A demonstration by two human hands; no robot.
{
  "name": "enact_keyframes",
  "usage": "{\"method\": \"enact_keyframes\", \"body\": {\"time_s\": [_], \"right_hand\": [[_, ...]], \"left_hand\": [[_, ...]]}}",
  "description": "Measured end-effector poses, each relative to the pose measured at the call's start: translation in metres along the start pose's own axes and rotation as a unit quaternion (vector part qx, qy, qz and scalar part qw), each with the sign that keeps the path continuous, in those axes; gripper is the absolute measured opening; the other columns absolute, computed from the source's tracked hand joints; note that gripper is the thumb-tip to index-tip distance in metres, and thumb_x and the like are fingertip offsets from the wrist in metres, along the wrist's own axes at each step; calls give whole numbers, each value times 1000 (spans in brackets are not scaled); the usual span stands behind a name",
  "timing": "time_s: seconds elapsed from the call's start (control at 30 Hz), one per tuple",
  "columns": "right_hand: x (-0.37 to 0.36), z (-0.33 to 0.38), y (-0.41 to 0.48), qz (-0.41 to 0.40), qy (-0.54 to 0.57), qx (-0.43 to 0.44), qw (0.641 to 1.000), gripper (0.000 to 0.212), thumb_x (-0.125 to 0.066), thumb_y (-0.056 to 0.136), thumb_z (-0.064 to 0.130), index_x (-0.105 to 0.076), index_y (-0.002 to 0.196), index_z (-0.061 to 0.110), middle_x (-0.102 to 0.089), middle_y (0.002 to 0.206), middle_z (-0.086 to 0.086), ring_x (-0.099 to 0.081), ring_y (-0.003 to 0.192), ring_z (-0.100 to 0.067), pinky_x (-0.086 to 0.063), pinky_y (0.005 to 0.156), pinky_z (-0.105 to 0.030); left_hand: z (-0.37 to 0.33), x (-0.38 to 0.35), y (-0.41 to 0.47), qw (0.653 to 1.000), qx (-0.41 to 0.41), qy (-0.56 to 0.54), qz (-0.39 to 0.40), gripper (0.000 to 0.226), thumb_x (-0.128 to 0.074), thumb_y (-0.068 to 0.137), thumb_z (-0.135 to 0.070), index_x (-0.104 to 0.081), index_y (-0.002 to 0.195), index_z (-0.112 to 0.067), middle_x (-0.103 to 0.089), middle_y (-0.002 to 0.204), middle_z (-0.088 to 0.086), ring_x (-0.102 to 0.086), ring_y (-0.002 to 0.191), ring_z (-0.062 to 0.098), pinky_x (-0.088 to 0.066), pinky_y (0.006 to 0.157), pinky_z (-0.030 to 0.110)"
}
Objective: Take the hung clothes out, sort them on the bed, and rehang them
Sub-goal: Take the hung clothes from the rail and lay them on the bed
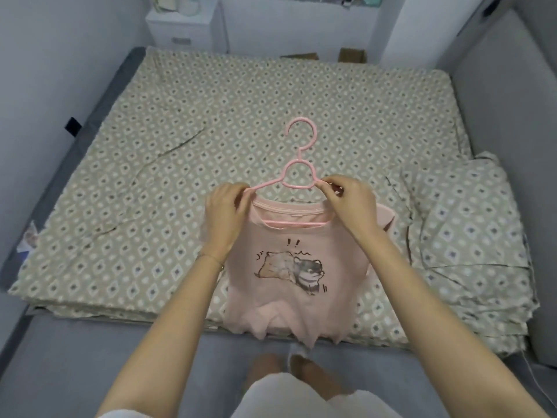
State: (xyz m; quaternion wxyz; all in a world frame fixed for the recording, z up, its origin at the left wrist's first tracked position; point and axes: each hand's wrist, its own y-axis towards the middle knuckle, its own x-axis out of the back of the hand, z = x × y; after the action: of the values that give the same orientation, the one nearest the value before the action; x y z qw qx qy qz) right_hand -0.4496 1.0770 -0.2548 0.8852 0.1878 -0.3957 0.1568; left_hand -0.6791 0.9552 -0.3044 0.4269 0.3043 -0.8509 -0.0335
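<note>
A white drawer unit stood in the far left corner, with two cardboard boxes low to its right. A rumpled patterned quilt lay bunched at the right side

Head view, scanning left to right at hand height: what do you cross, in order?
grey bed edge → patterned sheet → left hand → pink hanger → right hand → bunched bedding → grey wall. The pink T-shirt is left out because it overlaps both hands.
</note>
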Motion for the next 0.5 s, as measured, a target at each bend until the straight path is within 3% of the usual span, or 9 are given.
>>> {"method": "enact_keyframes", "body": {"time_s": [0.2,0.5], "right_hand": [[-94,-80,86,27,27,-53,998,25,-63,93,40,-76,93,18,-70,80,1,-60,73,-18,-45,66,-34],[-246,-218,168,5,11,-101,995,28,-57,95,40,-76,95,20,-70,76,3,-60,68,-17,-49,68,-38]], "left_hand": [[65,-107,70,997,62,-26,46,24,-50,95,-37,-66,86,-21,-61,83,-12,-55,80,18,-44,81,47],[181,-281,143,992,81,-57,74,23,-55,93,-32,-68,87,-14,-64,82,-5,-55,75,18,-46,82,51]]}}
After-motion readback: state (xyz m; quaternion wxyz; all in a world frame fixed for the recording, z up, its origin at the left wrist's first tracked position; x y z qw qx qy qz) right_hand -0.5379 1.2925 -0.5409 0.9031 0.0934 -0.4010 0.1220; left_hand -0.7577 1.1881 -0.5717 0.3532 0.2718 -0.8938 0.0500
